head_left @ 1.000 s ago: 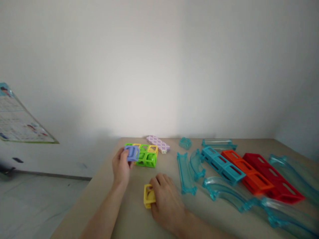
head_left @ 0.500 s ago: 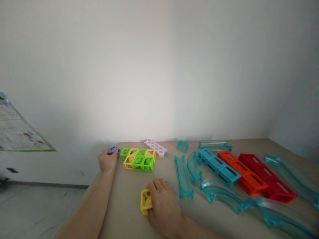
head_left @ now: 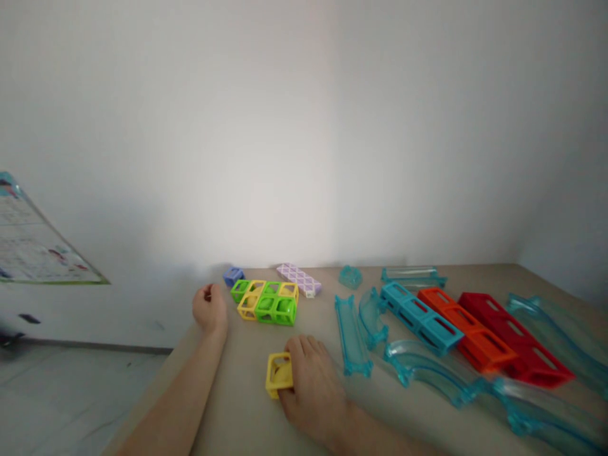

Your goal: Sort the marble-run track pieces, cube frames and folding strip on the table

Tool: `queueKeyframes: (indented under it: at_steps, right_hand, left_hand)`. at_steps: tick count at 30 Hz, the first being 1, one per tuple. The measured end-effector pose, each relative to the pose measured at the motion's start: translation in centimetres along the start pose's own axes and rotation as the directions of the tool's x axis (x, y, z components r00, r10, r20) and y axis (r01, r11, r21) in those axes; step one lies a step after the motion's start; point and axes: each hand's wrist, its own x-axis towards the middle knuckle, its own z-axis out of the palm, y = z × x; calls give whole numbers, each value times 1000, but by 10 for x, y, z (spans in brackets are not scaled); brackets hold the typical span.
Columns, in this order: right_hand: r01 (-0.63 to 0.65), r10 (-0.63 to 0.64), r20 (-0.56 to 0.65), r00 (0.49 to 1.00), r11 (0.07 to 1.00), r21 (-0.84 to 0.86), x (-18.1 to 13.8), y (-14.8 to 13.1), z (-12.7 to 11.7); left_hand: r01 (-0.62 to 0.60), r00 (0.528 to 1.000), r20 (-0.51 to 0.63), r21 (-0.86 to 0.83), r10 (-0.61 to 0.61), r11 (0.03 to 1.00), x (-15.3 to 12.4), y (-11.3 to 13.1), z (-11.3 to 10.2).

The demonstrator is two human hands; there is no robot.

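My right hand (head_left: 311, 386) rests on the table near its front edge, its fingers gripping a yellow open-frame cube (head_left: 279, 373). My left hand (head_left: 209, 308) lies near the table's left edge with its fingers curled and nothing in them. A small purple cube (head_left: 233, 275) stands at the far left corner, just beyond that hand and apart from it. Right of the left hand sits a flat cluster of green and yellow cubes (head_left: 266, 303).
A beige table (head_left: 247, 411) stands against a white wall. A lilac patterned block (head_left: 299, 279) lies behind the cluster. Clear teal track pieces (head_left: 352, 326), blue (head_left: 420, 316), orange (head_left: 463, 329) and red (head_left: 515, 340) long blocks fill the right side. A poster (head_left: 33, 237) hangs at far left.
My left hand carried the purple cube from in front of the cluster to the far left corner, let it go and drew back. My right hand stayed on the yellow cube.
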Motion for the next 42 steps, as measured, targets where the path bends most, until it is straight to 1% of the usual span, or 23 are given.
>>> queueKeyframes:
  at_steps: [2,3,5,7,9,12,14,15,16,17,18,22,25,28,30,31,32,34,35,36,37,40,42]
  right_hand:
    - [-8,8,-18,1000,1000,4,0,1,2]
    - [-12,12,-25,1000,1000,3,1,2,4]
    - [-19,19,-43,999,1000,9,3,3,8]
    - [-42,45,-79,996,998,37,6,5,12]
    - [-75,84,-123,989,994,76,8,7,14]
    - [-98,116,-155,981,989,114,9,11,15]
    - [-91,110,-153,982,988,127,9,12,14]
    - [-87,107,-148,983,988,131,9,12,13]
    - [-85,104,-141,985,987,135,10,12,12]
    - [-84,103,-136,985,986,141,10,12,12]
    - [-82,102,-132,986,985,149,10,12,12]
    - [-49,76,-138,987,981,189,11,13,12]
    - [-22,53,-140,989,977,213,11,14,12]
    - [-16,46,-131,990,976,217,11,14,10]
    - [-26,52,-122,991,978,209,10,14,9]
    - [-30,55,-118,992,979,203,10,13,8]
    - [-35,58,-115,992,979,199,9,13,8]
    - [-36,58,-108,992,981,193,9,13,7]
    - [-35,56,-106,993,981,193,8,13,7]
    - [-31,52,-105,993,980,194,8,13,7]
    - [-25,47,-106,993,980,196,9,13,7]
    - [-5,26,-105,994,980,197,10,13,7]
    - [9,9,-93,996,982,191,10,13,7]
  left_hand:
    - [-76,996,-41,15,76,997,-26,6,-8]
    - [-136,990,-32,17,136,991,-39,10,-11]
    - [-268,963,23,12,268,963,-64,21,-15]
    - [-392,916,92,-9,392,920,-81,35,-16]
    - [-508,837,200,-59,509,859,-89,49,-17]
    - [-630,674,369,-165,639,759,-89,64,-19]
    - [-677,574,443,-216,689,703,-84,67,-22]
    - [-694,536,466,-232,704,682,-82,66,-24]
    - [-704,509,480,-245,714,667,-80,66,-26]
    - [-708,494,487,-257,720,658,-79,65,-28]
    - [-704,489,487,-270,724,657,-78,64,-29]
    - [-670,501,442,-346,744,657,-82,66,-33]
    - [-670,508,406,-368,760,645,-88,70,-35]
    - [-681,539,370,-337,756,650,-87,70,-36]
    - [-686,593,330,-271,734,676,-81,66,-38]
    - [-678,637,304,-216,708,703,-76,63,-39]
    - [-651,693,282,-149,663,744,-70,59,-39]
    - [-543,811,251,-14,528,840,-58,50,-40]
    - [-476,854,256,32,453,879,-53,46,-40]
    - [-426,878,270,59,396,903,-48,42,-39]
    - [-386,889,294,74,350,919,-44,38,-38]
    - [-310,892,377,104,251,945,-39,30,-33]
    - [-261,884,431,133,181,956,-39,28,-31]
